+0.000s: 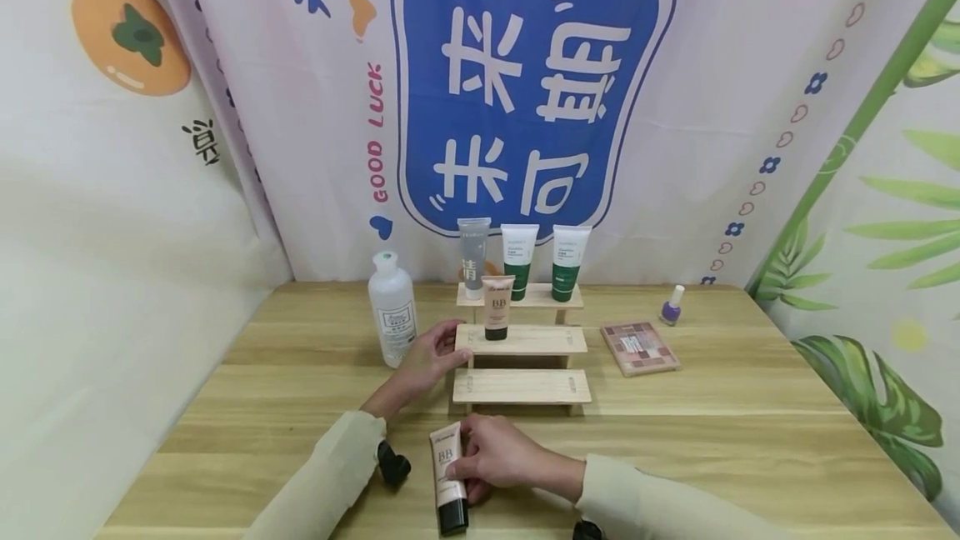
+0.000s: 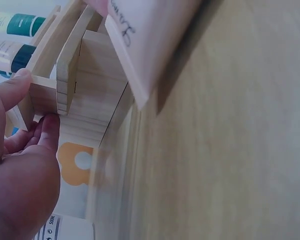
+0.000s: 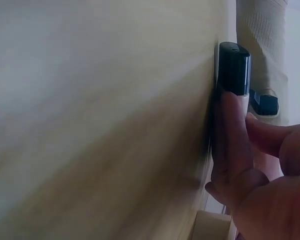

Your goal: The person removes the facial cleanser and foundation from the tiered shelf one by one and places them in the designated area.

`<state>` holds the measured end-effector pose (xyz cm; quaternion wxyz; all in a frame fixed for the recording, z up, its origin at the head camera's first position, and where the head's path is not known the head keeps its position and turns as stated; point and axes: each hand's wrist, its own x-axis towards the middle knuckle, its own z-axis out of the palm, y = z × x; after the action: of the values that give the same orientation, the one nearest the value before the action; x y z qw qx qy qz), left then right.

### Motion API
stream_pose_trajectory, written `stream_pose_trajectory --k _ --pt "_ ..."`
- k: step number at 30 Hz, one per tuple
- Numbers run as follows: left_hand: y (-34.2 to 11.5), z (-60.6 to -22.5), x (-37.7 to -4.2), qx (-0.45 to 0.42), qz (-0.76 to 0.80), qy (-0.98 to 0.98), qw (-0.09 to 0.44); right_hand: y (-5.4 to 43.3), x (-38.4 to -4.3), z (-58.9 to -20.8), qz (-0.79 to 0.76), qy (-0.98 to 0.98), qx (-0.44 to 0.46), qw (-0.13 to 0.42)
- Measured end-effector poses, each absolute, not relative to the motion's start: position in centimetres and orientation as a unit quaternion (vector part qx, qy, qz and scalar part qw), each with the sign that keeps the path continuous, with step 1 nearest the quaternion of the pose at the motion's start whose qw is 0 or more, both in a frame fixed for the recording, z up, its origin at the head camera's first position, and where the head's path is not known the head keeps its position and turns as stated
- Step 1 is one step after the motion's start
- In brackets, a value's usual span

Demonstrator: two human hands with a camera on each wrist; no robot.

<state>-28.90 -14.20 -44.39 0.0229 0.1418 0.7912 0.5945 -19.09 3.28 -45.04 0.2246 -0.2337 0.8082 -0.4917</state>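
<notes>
My right hand (image 1: 504, 458) grips a pink BB cream tube (image 1: 447, 461) with a black cap, low over the table in front of the stand. In the right wrist view, the thumb and fingers pinch the tube just behind its black cap (image 3: 234, 70). My left hand (image 1: 426, 359) holds the left end of the middle step of a three-tier wooden display stand (image 1: 525, 387); the left wrist view has the thumb on top and fingers underneath. A second BB cream tube (image 1: 497, 311) stands cap-down on that middle step.
On the top step stand a grey tube (image 1: 473, 261) and two white-and-green tubes (image 1: 517, 261). Left of the stand is a clear bottle (image 1: 393, 315). An eyeshadow palette (image 1: 640, 348) and a purple nail polish bottle (image 1: 672, 308) lie to the right on the wooden table (image 1: 712, 457).
</notes>
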Motion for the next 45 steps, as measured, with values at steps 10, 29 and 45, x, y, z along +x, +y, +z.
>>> stream_pose_trajectory --k 10,29,45 --pt "-14.0 -43.5 -28.0 0.147 0.596 0.789 0.021 2.5 -18.6 -45.2 -0.514 0.79 -0.219 0.252" --pt "-14.5 -46.3 -30.1 0.148 0.598 0.787 0.016 3.8 -20.0 -42.8 -0.475 0.829 -0.236 0.181" --pt "-14.6 -45.9 -29.7 0.143 0.593 0.792 0.013 7.3 -27.3 -40.1 -0.543 0.806 -0.14 -0.187"
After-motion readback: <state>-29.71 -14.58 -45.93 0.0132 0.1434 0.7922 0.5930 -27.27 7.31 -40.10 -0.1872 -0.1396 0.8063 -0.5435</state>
